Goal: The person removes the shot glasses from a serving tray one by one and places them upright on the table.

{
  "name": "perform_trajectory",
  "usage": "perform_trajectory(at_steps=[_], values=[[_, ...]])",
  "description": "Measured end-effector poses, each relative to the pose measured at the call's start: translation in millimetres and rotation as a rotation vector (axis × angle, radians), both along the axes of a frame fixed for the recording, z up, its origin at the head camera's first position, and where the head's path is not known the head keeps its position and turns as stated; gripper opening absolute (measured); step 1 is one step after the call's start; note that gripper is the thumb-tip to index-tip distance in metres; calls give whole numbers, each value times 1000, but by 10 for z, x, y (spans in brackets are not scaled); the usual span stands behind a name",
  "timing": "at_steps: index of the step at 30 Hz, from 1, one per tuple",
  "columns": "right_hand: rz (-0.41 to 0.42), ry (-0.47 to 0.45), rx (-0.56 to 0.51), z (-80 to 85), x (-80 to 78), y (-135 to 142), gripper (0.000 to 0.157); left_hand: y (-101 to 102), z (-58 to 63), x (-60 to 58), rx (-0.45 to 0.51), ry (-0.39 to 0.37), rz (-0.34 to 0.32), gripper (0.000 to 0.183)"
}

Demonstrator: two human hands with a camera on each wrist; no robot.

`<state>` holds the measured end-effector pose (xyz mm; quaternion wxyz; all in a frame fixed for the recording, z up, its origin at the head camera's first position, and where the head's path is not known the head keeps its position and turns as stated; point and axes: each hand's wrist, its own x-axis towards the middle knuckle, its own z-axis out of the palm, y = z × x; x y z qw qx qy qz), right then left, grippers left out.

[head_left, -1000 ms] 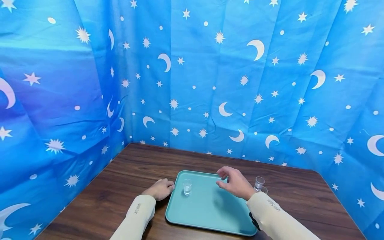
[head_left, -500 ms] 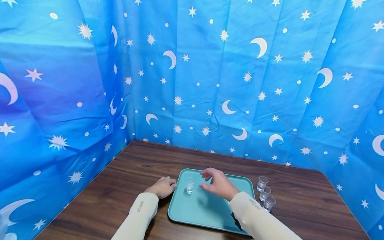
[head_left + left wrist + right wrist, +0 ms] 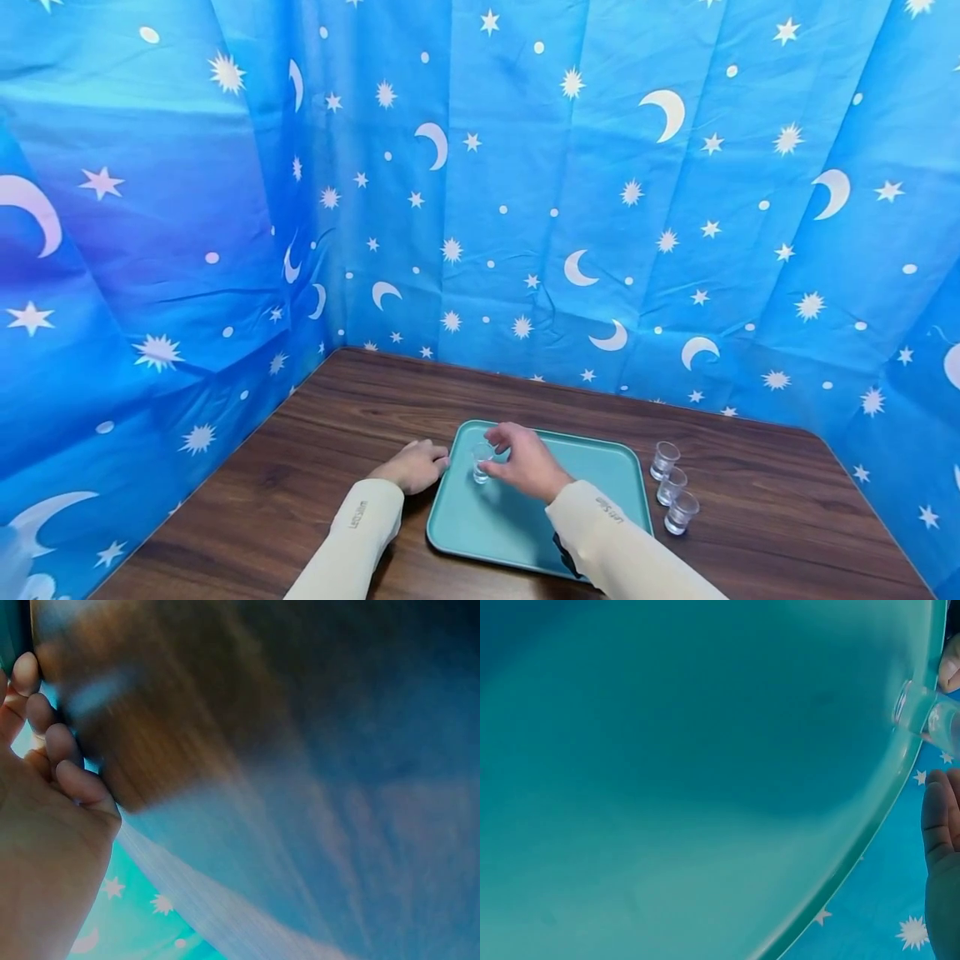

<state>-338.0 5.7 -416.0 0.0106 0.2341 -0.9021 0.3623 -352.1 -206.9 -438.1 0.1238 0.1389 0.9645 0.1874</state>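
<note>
A small clear shot glass (image 3: 480,473) stands upright near the left side of the teal tray (image 3: 517,550). My right hand (image 3: 528,468) is over the tray with thumb and fingers spread around the glass, partly covering it in the head view. In the right wrist view, a gap shows between the fingers (image 3: 937,817) and the glass (image 3: 919,709). My left hand (image 3: 416,467) rests on the table at the tray's left rim, fingers loosely bent. Its bent fingers (image 3: 64,746) also appear in the left wrist view.
Three more clear shot glasses stand in a slanting row right of the tray; the nearest glass (image 3: 681,514) is close to its edge. The dark wooden table (image 3: 322,433) is backed by a blue curtain (image 3: 510,183) with moons and stars.
My right hand has moved left across the tray to the glass, bringing the three glasses on the right fully into view. The left hand stays at the rim; the head view shifts slightly.
</note>
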Motion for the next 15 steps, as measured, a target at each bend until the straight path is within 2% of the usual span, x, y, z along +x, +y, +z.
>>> perform_trajectory(at_steps=[4, 9, 15], values=[[14, 16, 3, 23, 23, 0, 37, 37, -4, -7, -8, 16, -15, 20], [19, 33, 3, 18, 41, 46, 36, 45, -1, -10, 0, 30, -44, 16], [27, 52, 15, -7, 64, 150, 36, 9, 12, 1, 21, 16, -43, 17]])
